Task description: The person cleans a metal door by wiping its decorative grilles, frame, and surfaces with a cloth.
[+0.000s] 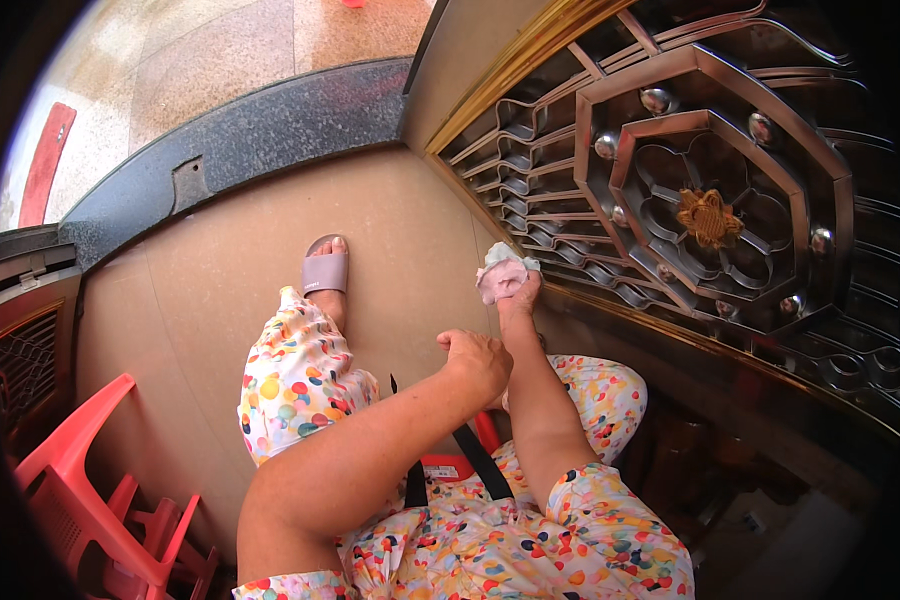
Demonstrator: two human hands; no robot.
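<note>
My right hand (523, 294) grips a crumpled cloth (501, 277), pink with a pale blue-white part. The cloth is beside the gold-edged frame (562, 289) of a metal door (581, 180); whether it touches the frame I cannot tell. Closer to me, my left hand (478, 361) is curled up next to my right forearm, and nothing shows in it. Its fingertips are mostly hidden under the hand. Silver bars, an octagonal pattern and a gold flower ornament (709, 217) decorate the door panel.
A red plastic chair (82, 442) stands at the lower left, near another door leaf (34, 352). A grey stone threshold (255, 127) crosses the tiled floor (405, 217) ahead. My slippered foot (325, 274) rests on the tiles. Dark straps (481, 461) hang before me.
</note>
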